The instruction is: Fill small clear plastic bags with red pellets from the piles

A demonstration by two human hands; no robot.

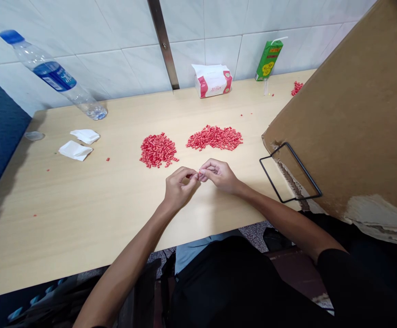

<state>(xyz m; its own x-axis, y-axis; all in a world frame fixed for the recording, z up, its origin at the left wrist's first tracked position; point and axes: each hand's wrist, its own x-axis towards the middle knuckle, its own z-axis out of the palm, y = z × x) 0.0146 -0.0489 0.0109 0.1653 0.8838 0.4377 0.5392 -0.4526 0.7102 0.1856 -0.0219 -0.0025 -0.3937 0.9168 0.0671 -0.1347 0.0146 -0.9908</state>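
Note:
My left hand (180,184) and my right hand (219,175) meet fingertip to fingertip just above the table. Both are closed in a pinch around a small red piece (198,173), mostly covered by the fingers. Beyond my left hand lies a rounded pile of small red cylindrical pieces (157,149). A wider, longer pile of the same red pieces (215,138) spreads beyond my right hand. Which fingers bear on the held piece is too small to tell.
A large cardboard box (348,118) and a black wire frame (290,175) stand at the right. Along the tiled wall are a plastic bottle (56,77), a tissue pack (213,81) and a green drink carton (269,60). Folded tissues (75,150) lie left on the table (92,218).

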